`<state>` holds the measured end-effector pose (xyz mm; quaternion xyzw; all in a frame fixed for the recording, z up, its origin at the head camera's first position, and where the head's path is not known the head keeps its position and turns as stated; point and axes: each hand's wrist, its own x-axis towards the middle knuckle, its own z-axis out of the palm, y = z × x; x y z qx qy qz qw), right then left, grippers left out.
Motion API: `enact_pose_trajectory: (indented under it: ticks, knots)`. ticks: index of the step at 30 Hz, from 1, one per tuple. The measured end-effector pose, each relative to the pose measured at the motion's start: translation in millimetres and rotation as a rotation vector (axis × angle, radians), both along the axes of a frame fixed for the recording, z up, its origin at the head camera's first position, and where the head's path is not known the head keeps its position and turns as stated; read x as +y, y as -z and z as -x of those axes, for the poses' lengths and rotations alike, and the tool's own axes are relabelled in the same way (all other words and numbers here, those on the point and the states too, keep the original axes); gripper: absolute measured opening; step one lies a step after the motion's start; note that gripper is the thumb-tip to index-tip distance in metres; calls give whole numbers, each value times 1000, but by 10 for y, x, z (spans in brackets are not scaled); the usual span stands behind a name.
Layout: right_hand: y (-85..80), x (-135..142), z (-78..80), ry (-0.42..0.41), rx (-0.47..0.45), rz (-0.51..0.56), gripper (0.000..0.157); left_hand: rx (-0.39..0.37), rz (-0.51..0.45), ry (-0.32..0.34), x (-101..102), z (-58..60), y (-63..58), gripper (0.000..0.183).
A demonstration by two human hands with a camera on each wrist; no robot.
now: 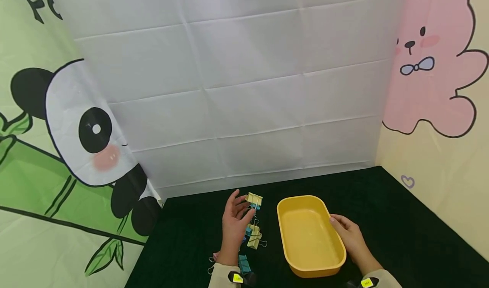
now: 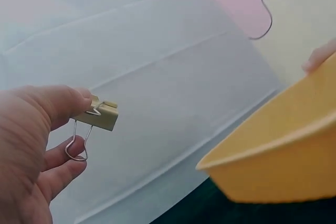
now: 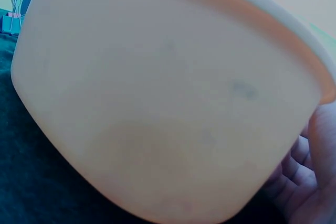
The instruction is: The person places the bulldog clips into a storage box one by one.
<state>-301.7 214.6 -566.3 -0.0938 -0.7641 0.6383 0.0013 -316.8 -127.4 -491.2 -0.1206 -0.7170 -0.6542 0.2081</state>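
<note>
My left hand (image 1: 233, 225) is raised over the dark cloth, thumb and fingers pinching a yellow binder clip (image 1: 254, 198). Close up in the left wrist view, the thumb lies on the body of that clip (image 2: 106, 119), and one wire handle hangs down by the lower fingers. With my right hand (image 1: 352, 236) I grip the right side of a yellow plastic tub (image 1: 311, 233), thumb at its rim. Nothing lies inside the tub. The right wrist view is mostly filled by the tub's outer wall (image 3: 157, 77), with the hand's fingers (image 3: 298, 174) behind its edge.
More binder clips lie on the dark cloth around the left forearm: a yellow one (image 1: 254, 240), a teal one (image 1: 244, 264), a pink one (image 1: 215, 256) and a blue one (image 1: 248, 230). A white sheet (image 1: 244, 88) hangs behind the table, between printed side panels.
</note>
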Motion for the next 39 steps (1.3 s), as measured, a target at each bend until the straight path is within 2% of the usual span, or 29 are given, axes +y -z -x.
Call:
enact_pose_trajectory:
  ticks: [4,12,19,28,39]
  knots:
    - [3,0,-2,1,3,-1,73,10,7,23,154,-27,-31,72]
    - [4,-10,-9,1,7,13,71,-58,-3,89,448,-132,-53,69]
    - [-5,-8,-2,8,12,13,66,-54,-20,173,645,-213,-68,69]
    - [0,-13,-21,11,15,10,67,-119,-2,205,780,-241,1,70]
    - [-9,-19,-22,2,18,34,75,-112,4,229,823,-241,25,68]
